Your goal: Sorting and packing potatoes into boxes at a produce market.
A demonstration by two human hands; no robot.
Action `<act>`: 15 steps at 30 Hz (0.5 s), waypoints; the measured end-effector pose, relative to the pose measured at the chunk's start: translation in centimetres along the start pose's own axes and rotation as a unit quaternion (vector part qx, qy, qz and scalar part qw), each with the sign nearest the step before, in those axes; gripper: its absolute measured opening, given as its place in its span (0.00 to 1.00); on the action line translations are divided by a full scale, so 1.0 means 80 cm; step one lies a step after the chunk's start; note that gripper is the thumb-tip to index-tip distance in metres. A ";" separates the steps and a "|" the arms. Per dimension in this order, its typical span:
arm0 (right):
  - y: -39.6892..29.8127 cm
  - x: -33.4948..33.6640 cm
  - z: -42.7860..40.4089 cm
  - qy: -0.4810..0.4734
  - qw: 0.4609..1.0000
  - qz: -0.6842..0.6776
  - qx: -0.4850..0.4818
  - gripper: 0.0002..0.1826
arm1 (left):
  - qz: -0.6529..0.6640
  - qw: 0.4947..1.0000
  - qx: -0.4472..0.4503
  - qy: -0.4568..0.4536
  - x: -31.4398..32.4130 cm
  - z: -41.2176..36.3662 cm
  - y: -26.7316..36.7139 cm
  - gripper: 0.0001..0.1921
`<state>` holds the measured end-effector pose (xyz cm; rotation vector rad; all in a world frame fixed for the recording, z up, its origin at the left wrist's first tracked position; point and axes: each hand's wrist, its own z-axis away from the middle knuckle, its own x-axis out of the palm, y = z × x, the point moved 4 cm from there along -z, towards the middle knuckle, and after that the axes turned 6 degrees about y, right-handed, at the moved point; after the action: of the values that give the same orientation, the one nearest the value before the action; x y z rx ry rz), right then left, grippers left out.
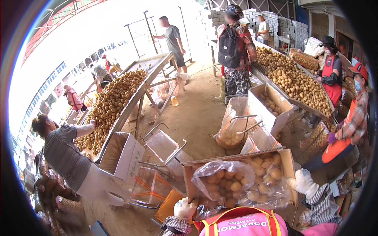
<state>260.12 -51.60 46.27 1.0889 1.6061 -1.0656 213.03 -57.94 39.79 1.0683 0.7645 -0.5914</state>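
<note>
Before me is a cardboard box [288, 165] with round yellow-brown fruits [236, 186] inside, many of them in clear plastic bags [206, 169]. My left hand [185, 208], in a white glove, grips the box's near left corner. At the right end of the box, my right hand [305, 183], also in a white glove, is closed on the edge, its fingertips hidden in part. Both forearms wear checked sleeves. The box is held in front of my pink apron [245, 224], which bears writing.
Fruit-covered sorting tables stand left [115, 100] and right [292, 79], with people beside both. Mesh bags on metal frames [165, 147], an open white carton [130, 159] and another carton of fruits [283, 113] stand nearby. A yellow bottle [174, 101] is on the dirt floor.
</note>
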 end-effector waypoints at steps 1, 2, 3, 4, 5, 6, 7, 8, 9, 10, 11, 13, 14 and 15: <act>0.001 -0.009 -0.024 0.004 1.000 0.003 -0.014 0.22 | 0.030 0.999 0.004 0.016 0.001 -0.013 0.005 0.21; 0.002 0.003 -0.067 -0.046 0.999 0.003 -0.007 0.24 | 0.027 0.998 -0.027 0.041 0.000 -0.015 0.009 0.21; -0.002 0.003 -0.104 -0.059 0.998 -0.001 0.010 0.24 | 0.027 0.997 -0.049 0.059 -0.002 -0.024 0.016 0.21; 0.007 0.011 -0.131 -0.054 0.998 -0.010 -0.011 0.24 | 0.023 0.995 -0.081 0.056 -0.006 -0.038 0.025 0.20; 0.016 0.021 -0.156 -0.048 0.998 -0.018 -0.030 0.23 | 0.021 0.995 -0.078 0.058 -0.008 -0.051 0.034 0.20; 0.020 0.026 -0.185 -0.046 0.998 -0.025 -0.038 0.23 | 0.017 0.992 -0.082 0.093 -0.011 -0.059 0.037 0.20; 0.022 0.027 -0.211 -0.060 0.996 -0.049 -0.044 0.23 | 0.013 0.989 -0.077 0.125 -0.012 -0.071 0.041 0.20; 0.022 0.028 -0.238 -0.075 0.993 -0.072 -0.049 0.23 | 0.027 0.986 -0.060 0.153 -0.010 -0.088 0.042 0.19; 0.016 0.032 -0.265 -0.078 0.992 -0.078 -0.054 0.23 | 0.023 0.985 -0.066 0.156 -0.016 -0.100 0.048 0.19; 0.012 0.035 -0.288 -0.101 0.991 -0.073 -0.041 0.23 | 0.022 0.986 -0.074 0.151 -0.021 -0.112 0.055 0.18; 0.011 0.042 -0.307 -0.124 0.990 -0.068 -0.029 0.23 | 0.020 0.986 -0.082 0.146 -0.026 -0.123 0.062 0.17; 0.023 0.057 -0.343 -0.099 0.990 -0.071 -0.069 0.23 | 0.000 0.986 -0.076 0.147 -0.034 -0.160 0.077 0.17; 0.027 0.064 -0.362 -0.079 0.991 -0.074 -0.077 0.23 | -0.014 0.988 -0.063 0.142 -0.036 -0.180 0.077 0.17; 0.026 0.074 -0.381 -0.061 0.991 -0.080 -0.087 0.23 | -0.028 0.989 -0.054 0.136 -0.038 -0.199 0.079 0.19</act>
<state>254.71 -20.94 47.26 0.7758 1.6738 -1.0524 211.72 -40.62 41.25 1.0417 1.0555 -0.4521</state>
